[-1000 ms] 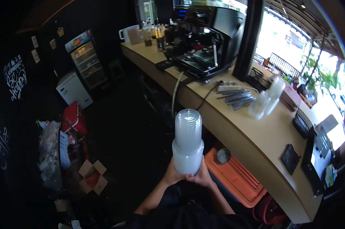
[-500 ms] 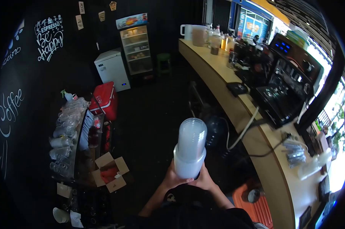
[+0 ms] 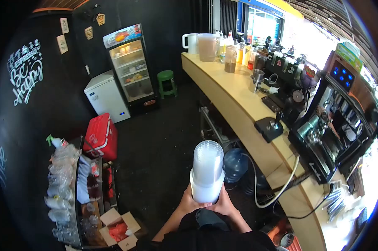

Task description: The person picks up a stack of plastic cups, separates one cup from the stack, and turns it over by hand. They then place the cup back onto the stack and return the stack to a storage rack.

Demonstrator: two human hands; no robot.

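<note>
A tall stack of nested clear plastic cups (image 3: 208, 161) stands upright in front of my body, its lower part a milky white, wider section (image 3: 206, 190). My left hand (image 3: 190, 202) wraps the stack low on its left side. On the right side, my right hand (image 3: 223, 203) grips it at the same height. The thumbs come close together at the front of its base. Fingers behind the stack are hidden.
A long wooden counter (image 3: 235, 90) curves along the right, with an espresso machine (image 3: 323, 129), pitchers and bottles. A blue water jug (image 3: 236, 165) sits below it. To the left are a shelf of wrapped cups (image 3: 61, 180), a red cooler (image 3: 100, 136) and an open cardboard box (image 3: 112, 217).
My viewpoint has shifted forward, so the fridge, counter and espresso machine appear larger and the picture is brighter. Both hands still hold the cup stack in nearly the same position before me.
</note>
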